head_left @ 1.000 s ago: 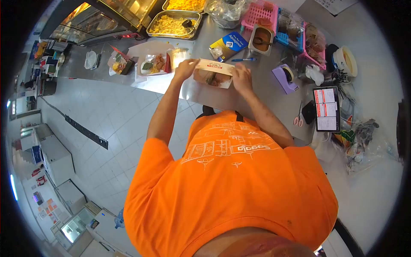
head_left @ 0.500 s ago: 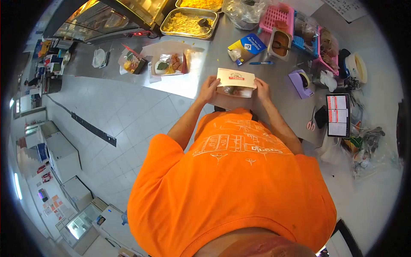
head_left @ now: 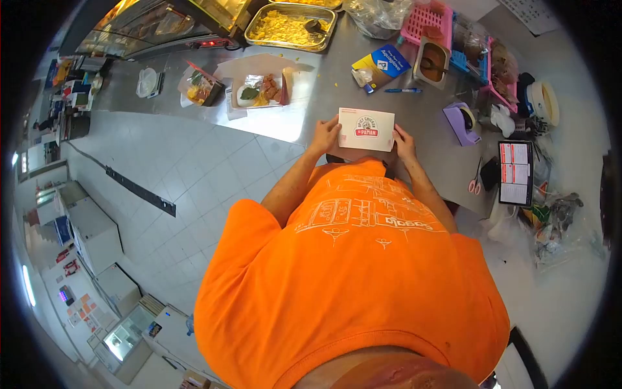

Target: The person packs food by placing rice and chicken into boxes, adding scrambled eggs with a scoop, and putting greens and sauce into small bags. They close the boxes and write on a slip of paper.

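Note:
A white cardboard takeaway box (head_left: 366, 123) with a red printed logo lies in front of me at the counter's near edge, its lid down over the contents. My left hand (head_left: 326, 135) grips its left side, fingers closed along the edge. On the opposite side, my right hand (head_left: 405, 144) holds the right edge between thumb and fingers. What is inside the box is hidden now. To the left, an open food box (head_left: 289, 84) holds rice, reddish-brown pieces and a green leaf. Farther left stands another open food box (head_left: 210, 91).
Behind is a metal tray (head_left: 332, 40) of yellow food. A blue-yellow glove box (head_left: 389, 65), a pen (head_left: 403, 90) and a steel sauce container (head_left: 430, 63) sit ahead right. Right are a purple tape dispenser (head_left: 461, 124), scissors (head_left: 475, 185) and a tablet (head_left: 515, 174).
The box's lid has come down flat, covering the food that showed at its front opening. Both hands still hold its sides. The view has shifted slightly.

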Demonstrator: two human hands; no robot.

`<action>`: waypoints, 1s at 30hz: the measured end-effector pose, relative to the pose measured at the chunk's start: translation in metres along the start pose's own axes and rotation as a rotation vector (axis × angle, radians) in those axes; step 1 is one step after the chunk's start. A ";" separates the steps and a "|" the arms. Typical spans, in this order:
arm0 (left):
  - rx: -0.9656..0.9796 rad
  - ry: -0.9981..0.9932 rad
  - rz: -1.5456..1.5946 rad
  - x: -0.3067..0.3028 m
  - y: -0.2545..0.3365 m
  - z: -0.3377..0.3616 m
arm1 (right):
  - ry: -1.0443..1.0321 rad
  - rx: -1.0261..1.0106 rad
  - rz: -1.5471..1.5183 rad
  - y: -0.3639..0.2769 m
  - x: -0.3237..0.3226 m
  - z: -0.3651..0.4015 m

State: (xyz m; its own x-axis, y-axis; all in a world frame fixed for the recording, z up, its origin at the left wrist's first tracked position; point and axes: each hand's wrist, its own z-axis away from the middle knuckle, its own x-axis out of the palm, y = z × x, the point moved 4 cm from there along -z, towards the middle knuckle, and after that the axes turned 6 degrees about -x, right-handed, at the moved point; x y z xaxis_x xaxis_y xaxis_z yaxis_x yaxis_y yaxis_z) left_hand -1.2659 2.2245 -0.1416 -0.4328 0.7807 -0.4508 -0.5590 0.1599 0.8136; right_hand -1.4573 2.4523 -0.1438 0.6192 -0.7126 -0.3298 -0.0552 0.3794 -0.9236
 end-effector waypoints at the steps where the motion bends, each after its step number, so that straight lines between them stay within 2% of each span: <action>1: 0.066 0.059 -0.127 -0.003 0.007 -0.002 | -0.028 -0.023 0.153 0.000 -0.007 -0.005; 2: 0.133 0.119 -0.253 -0.020 0.046 0.006 | -0.057 -0.043 0.306 -0.005 -0.015 -0.008; 3: 0.201 0.175 -0.376 -0.030 0.069 0.014 | -0.116 -0.110 0.289 -0.024 -0.021 -0.008; 5: 0.354 -0.081 -0.501 -0.025 0.077 -0.004 | -0.230 -0.240 0.257 -0.082 -0.028 -0.003; 7: 0.554 -0.339 -0.581 -0.017 0.109 -0.002 | -0.374 -0.396 0.562 -0.115 -0.028 0.011; 8: 0.508 -0.427 -0.626 -0.009 0.116 -0.001 | -0.449 -0.474 0.714 -0.122 -0.026 0.017; 11: 0.537 -0.425 -0.787 0.008 0.129 0.007 | -0.435 -0.551 0.744 -0.108 -0.025 0.018; 12: 0.534 -0.437 -0.731 0.009 0.131 0.003 | -0.380 -0.649 0.704 -0.110 -0.028 0.021; 15: 0.526 -0.485 -0.581 0.002 0.125 -0.006 | -0.068 -0.766 0.370 -0.105 -0.040 0.026; 16: 0.527 -0.509 -0.543 0.001 0.123 -0.009 | 0.093 -0.734 0.358 -0.107 -0.046 0.023; 19: 0.449 -0.547 -0.503 0.003 0.133 0.001 | 0.017 -0.034 -0.165 -0.052 -0.038 -0.011; 22: 0.460 -0.512 -0.495 0.010 0.126 0.001 | -0.238 0.317 -0.463 -0.026 -0.034 -0.017; 25: 0.455 -0.465 -0.444 0.014 0.118 0.002 | -0.346 0.188 -0.547 -0.040 -0.044 -0.017; 28: 0.408 -0.481 -0.321 0.014 0.116 -0.001 | -0.383 -0.149 -0.266 -0.044 -0.043 -0.010; 30: 0.387 -0.469 -0.339 0.015 0.121 0.007 | -0.296 -0.244 -0.081 -0.043 -0.044 -0.014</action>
State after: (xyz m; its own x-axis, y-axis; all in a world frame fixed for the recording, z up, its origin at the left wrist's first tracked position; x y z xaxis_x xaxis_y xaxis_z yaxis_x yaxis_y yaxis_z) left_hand -1.3348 2.2601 -0.0472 0.1213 0.8142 -0.5677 -0.2790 0.5769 0.7677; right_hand -1.4932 2.4586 -0.0928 0.8261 -0.5202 -0.2167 -0.1597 0.1526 -0.9753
